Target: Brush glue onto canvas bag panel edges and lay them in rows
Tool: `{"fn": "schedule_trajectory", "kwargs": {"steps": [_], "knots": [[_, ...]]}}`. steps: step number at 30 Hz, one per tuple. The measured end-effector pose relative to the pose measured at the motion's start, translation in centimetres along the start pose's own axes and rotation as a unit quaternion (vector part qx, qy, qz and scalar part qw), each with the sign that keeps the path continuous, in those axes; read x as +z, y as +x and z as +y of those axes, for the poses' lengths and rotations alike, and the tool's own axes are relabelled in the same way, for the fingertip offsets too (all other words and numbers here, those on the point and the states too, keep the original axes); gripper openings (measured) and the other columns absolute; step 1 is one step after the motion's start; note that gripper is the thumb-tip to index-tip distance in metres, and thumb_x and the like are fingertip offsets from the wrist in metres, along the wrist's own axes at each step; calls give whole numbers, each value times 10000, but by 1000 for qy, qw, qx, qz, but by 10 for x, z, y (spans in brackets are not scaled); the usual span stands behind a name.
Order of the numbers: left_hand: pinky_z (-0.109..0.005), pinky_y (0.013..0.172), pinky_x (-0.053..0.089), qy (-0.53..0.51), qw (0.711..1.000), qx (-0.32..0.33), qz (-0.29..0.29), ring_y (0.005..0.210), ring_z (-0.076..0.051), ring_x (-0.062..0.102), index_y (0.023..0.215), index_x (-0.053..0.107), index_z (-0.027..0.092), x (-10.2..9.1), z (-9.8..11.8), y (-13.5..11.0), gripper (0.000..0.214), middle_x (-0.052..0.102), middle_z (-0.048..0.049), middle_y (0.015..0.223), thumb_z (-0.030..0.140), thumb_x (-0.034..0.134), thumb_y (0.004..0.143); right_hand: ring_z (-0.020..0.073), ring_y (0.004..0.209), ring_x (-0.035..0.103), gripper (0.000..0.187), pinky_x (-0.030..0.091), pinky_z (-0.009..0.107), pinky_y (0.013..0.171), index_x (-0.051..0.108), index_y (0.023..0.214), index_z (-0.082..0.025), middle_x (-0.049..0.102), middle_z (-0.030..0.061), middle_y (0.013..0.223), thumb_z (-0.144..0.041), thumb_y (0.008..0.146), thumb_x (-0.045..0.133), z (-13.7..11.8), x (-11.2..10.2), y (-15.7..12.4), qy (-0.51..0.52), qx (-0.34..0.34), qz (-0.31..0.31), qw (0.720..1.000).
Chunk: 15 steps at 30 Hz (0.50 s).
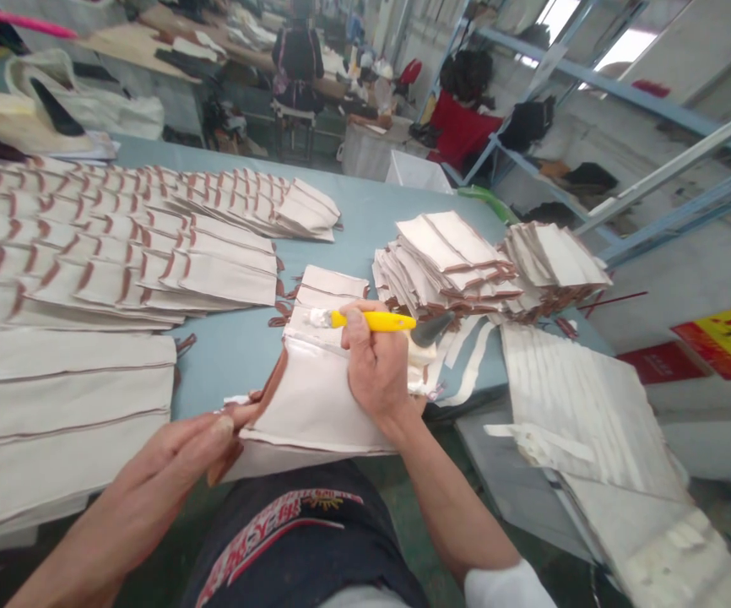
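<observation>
My right hand [375,367] is closed around a yellow-handled brush [391,322], its pale bristle end pointing left over a cream fabric panel [315,393]. The panel has brown edging and a zip-like seam across it, and its near part hangs over the table's front edge. At the panel's left side, my left hand [213,435] pinches the brown-edged border between thumb and fingers. Behind the brush lies the far part of the cream piece, flat on the blue-grey table [213,355]. Part of the panel is hidden under my right hand.
Overlapping rows of cream panels [213,262] cover the table's left side. Stacked panels [447,245] stand at the right, beside white strips [473,359] and a dark cone-shaped thing [432,329]. More cream pieces [593,405] lie lower right. A person [299,63] sits farther back.
</observation>
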<state>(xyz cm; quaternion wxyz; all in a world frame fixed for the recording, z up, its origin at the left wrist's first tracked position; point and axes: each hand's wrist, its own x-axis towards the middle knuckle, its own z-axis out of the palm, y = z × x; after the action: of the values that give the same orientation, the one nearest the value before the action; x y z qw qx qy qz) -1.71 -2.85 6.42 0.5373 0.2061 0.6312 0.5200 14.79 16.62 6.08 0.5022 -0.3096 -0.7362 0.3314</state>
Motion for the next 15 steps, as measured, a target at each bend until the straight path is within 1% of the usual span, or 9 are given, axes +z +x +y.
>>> {"fn": "schedule_trajectory", "kwargs": {"steps": [2,4,6,8,10,12,13,15], "knots": [[-335,878,663,20,1000,-18,-6,882,-268,771,1014,937,255,1,-4,-4,462,879,-39,905,654,957,783,153,599,609,383,467,292,639,676,1028,-225,610,-57,659,-521,1172,481,5,0,6,-5,11,4,1000],[-347,851,665,38,998,-23,-48,840,-271,761,1017,935,274,7,-3,-5,387,864,-20,864,570,978,772,155,608,608,377,469,298,658,671,1022,-227,616,-53,670,-515,1169,477,11,6,9,-6,13,-3,1000],[-329,826,657,72,993,18,-88,818,-265,747,954,933,261,15,2,-2,283,851,-21,850,500,950,805,156,625,615,362,482,297,676,674,1030,-225,636,-45,693,-505,1156,484,18,13,11,-6,12,-6,1000],[-291,773,634,112,985,74,-111,800,-260,731,877,919,244,23,9,4,257,840,-34,837,498,883,857,153,628,619,358,488,290,665,685,1031,-221,651,-39,702,-512,1136,505,22,16,12,-2,18,7,1000],[-269,710,604,156,975,120,-101,755,-257,713,794,882,246,27,12,9,297,813,-39,784,513,811,905,145,606,611,371,481,272,620,692,1019,-216,647,-42,683,-532,1124,527,20,13,12,24,44,35,998],[-251,698,584,205,963,166,-62,736,-250,706,714,824,264,26,8,15,329,784,-35,755,501,768,935,130,548,580,395,460,246,552,691,999,-213,614,-57,635,-556,1124,540,9,2,8,79,82,58,992],[-240,709,579,228,955,185,-37,744,-248,712,699,807,271,25,4,17,330,784,-35,764,490,759,942,121,505,551,406,444,232,515,687,982,-213,585,-68,602,-566,1123,546,1,-4,5,111,102,63,987],[-222,731,571,267,942,205,-12,776,-243,739,771,830,280,21,-7,21,274,813,-35,824,463,754,961,105,421,475,405,412,213,452,674,933,-218,518,-96,529,-562,1118,567,-17,-17,-4,162,145,46,975]]}}
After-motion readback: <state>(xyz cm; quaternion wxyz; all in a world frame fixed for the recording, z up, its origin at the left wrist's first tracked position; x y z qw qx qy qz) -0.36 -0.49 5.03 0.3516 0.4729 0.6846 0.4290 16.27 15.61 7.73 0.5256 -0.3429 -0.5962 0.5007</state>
